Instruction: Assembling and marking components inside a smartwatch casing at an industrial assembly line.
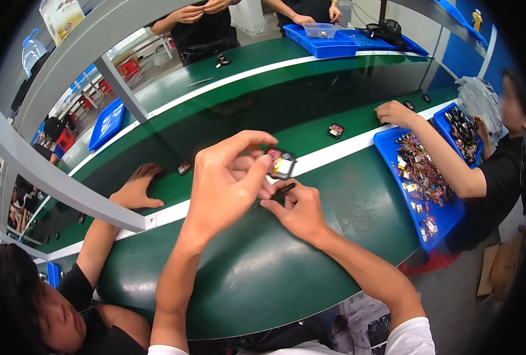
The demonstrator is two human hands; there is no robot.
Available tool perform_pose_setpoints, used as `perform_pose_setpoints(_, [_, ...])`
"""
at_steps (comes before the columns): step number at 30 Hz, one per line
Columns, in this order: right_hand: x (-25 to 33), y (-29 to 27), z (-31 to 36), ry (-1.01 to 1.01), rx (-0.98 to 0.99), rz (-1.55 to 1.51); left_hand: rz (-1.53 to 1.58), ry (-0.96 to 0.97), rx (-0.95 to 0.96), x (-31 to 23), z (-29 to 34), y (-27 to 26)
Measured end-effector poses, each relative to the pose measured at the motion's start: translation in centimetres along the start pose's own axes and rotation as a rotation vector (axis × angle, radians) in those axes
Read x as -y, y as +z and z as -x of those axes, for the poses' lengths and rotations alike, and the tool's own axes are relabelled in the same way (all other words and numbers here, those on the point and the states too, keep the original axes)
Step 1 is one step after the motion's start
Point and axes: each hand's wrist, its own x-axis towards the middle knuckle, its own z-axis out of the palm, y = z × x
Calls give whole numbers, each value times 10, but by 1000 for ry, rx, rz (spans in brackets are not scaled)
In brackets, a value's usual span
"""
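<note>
Head view showed the left hand [222, 186] pinching a small case [283, 165] edgewise, seemingly leaving its face uncovered, beside the right hand [303, 213], which gripped a dark tool [287, 188].

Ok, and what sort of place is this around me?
Probably a small-electronics assembly workshop: there's a long green workbench, a blue tray heaped with what look like small electronic parts, and co-workers in dark tops along both sides.

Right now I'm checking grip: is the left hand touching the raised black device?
Touching: the head view shows the left hand pinching the black device at its left edge.
</note>
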Motion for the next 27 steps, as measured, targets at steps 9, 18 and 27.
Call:
perform_pose_setpoints(9, [2,-3,0,-13,0,12,-390,-418,69,121,-39,-40])
perform_pose_setpoints(18, [-3,-1,1,-49,21,-13,-1079,-19,-202,131,-29,-52])
perform_pose_setpoints(27, [1,1,4,-80,55,7,-471,56,107,105,-23,4])
